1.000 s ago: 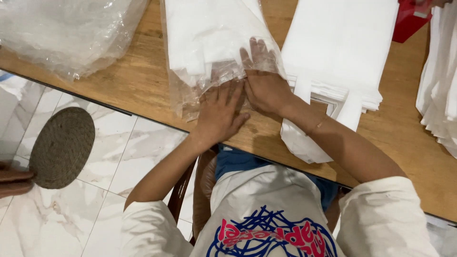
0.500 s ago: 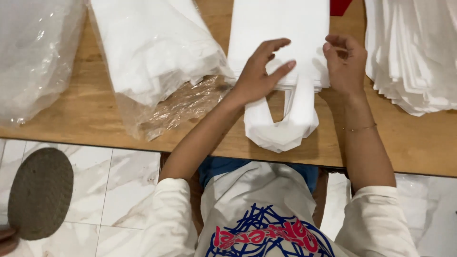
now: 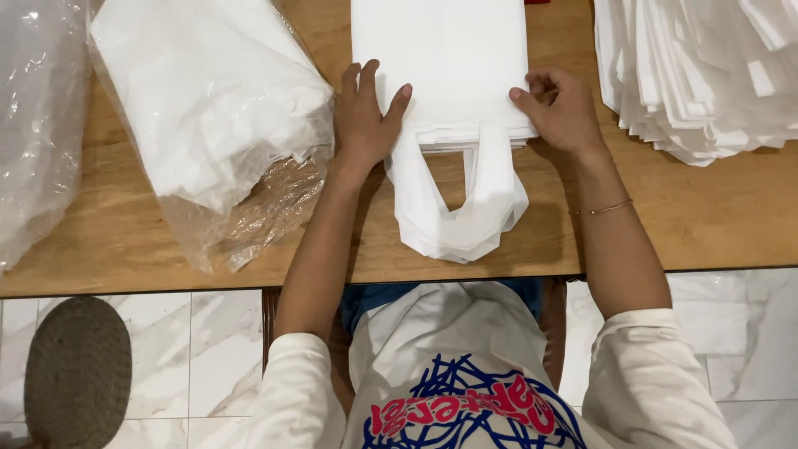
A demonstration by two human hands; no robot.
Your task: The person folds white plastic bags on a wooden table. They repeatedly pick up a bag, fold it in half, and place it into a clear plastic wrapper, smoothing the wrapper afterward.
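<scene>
A wooden worktop is running across the view, carrying everything from edge to edge. On its left side a clear plastic wrapper holding a bundle of white bags is lying half open, with another crinkled plastic bag sitting just beside it at the far left. On the right, a loose fanned pile of white bags is spreading toward the edge. Between them, directly ahead of the person, a squared stack of white bags is resting with its looped handles hanging toward the near edge of the worktop.

The left hand is lying open and flat, fingers spread, pressing against the left edge of the stack. The right hand is curling its fingers narrowly, thumb touching the right edge near the corner; it is not gripping anything that I can see.

To square the stack well, I judge both hands should be pushing inward evenly at once, keeping palms low against the worktop so the thin layers are sliding into line rather than buckling, and leaving the handles free.

A thin bracelet is circling the right wrist.
</scene>
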